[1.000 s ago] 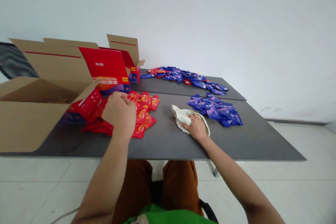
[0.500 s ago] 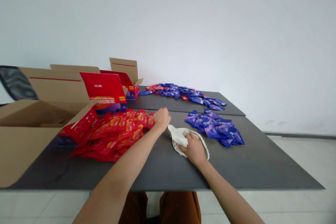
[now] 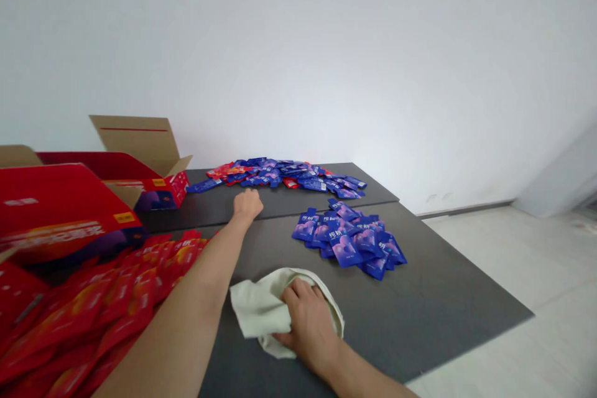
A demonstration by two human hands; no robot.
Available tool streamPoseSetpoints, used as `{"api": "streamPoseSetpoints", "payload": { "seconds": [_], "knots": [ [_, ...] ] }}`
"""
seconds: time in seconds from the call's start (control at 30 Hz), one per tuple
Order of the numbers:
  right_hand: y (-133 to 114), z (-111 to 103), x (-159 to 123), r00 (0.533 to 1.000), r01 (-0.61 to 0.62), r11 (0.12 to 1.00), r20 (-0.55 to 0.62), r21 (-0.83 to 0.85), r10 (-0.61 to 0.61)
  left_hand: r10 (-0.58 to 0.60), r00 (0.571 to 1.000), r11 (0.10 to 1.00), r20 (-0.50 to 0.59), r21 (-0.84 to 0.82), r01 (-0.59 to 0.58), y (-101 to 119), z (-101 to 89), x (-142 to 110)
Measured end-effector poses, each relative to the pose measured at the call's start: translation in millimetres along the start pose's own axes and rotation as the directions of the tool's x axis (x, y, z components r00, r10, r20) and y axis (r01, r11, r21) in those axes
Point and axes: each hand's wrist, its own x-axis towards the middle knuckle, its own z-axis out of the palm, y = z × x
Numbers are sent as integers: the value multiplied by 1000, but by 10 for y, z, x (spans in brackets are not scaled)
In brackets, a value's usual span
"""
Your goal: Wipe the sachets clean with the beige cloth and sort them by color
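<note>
Red printed cardboard carton [image 3: 69, 205] with white lettering, cut off at the left edge. Beside it, on the near side, one heap of flat, glossy red-and-orange packets [image 3: 135, 286], overlapping, partly behind the left forearm. Farther back, one open red-and-blue carton [image 3: 161, 193], tan flap raised. Next, left hand [image 3: 248, 204], extended over the dark grey tabletop [image 3: 443, 305], near the seam, fingers curled closed; whether anything is inside cannot be told. Just beyond it, one long mixed heap of blue and red packets [image 3: 298, 174], lying toward the white wall [image 3: 298, 56]. Nearer, one crumpled off-white cloth [image 3: 261, 314] on the tabletop, bunched in the grip of the right hand [image 3: 310, 320]. Rightward and beyond, one loose pile of flat blue-and-purple packets [image 3: 352, 239], apart from the cloth.
</note>
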Motion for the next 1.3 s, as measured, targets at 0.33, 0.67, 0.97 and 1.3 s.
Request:
{"api": "streamPoseSetpoints", "payload": {
  "seconds": [0.33, 0.67, 0.97, 1.3],
  "knots": [
    [87, 163, 114, 992, -8, 999, 123, 36, 3, -494, 849, 838, -185, -361, 409, 98, 566, 900],
    [111, 244, 233, 997, -20, 997, 76, 80, 14, -628, 775, 758, -66, -278, 590, 58, 620, 1230],
    [123, 128, 298, 999, 32, 999, -31, 37, -31, -428, 903, 889, 27, -171, 426, -49, 481, 797],
    [113, 91, 289, 990, 69, 996, -121, -53, -75, -361, 918, 911, 164, -150, 385, -87, -22, -43]
  ]
}}
